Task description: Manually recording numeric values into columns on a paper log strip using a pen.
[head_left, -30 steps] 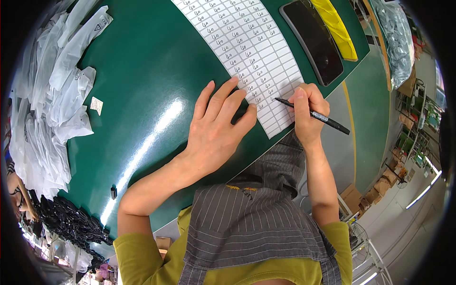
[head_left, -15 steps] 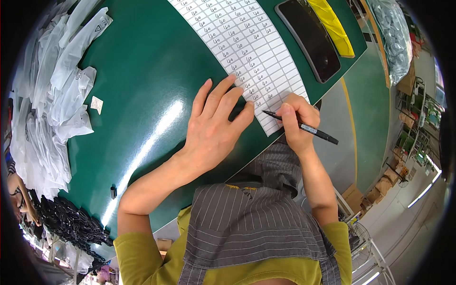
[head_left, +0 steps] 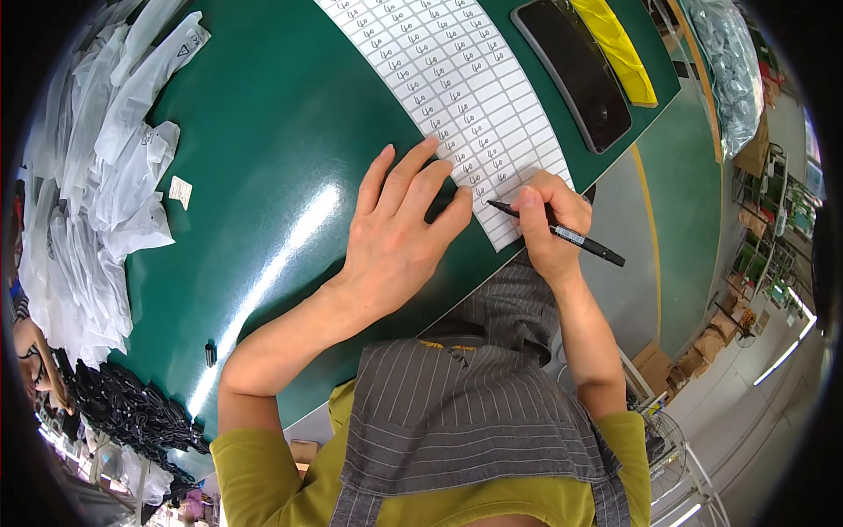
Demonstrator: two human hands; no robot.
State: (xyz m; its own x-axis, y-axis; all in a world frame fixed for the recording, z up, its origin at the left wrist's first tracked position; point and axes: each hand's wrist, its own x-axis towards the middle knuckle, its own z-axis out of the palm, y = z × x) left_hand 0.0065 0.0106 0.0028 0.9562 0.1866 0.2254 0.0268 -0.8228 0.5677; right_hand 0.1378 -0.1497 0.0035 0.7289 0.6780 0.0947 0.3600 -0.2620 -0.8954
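Observation:
A long white label sheet [head_left: 514,111], ruled into small cells, lies along the right side of the green table [head_left: 255,132]. Handwritten marks fill many of its cells; others on the right side and near end are blank. My left hand [head_left: 399,224] rests palm down with fingers spread, its fingertips on the sheet's left edge. A black marker pen [head_left: 587,244] is gripped in my right hand [head_left: 553,224], tip down at a cell near the sheet's near end, where a small stroke shows. The pen's black cap [head_left: 210,355] appears to lie at the table's left.
Beyond the sheet a dark smartphone [head_left: 575,75] lies beside a yellow strip [head_left: 616,51]. Clear plastic bags [head_left: 97,184] cover the left edge, with a small white tag [head_left: 180,192] nearby. Black cords or straps [head_left: 132,408] are heaped at lower left. A grey bagged bundle [head_left: 724,75] sits at far right.
A small pen stroke has appeared in a cell at the pen tip, which has shifted slightly up. My left hand stays almost where it was.

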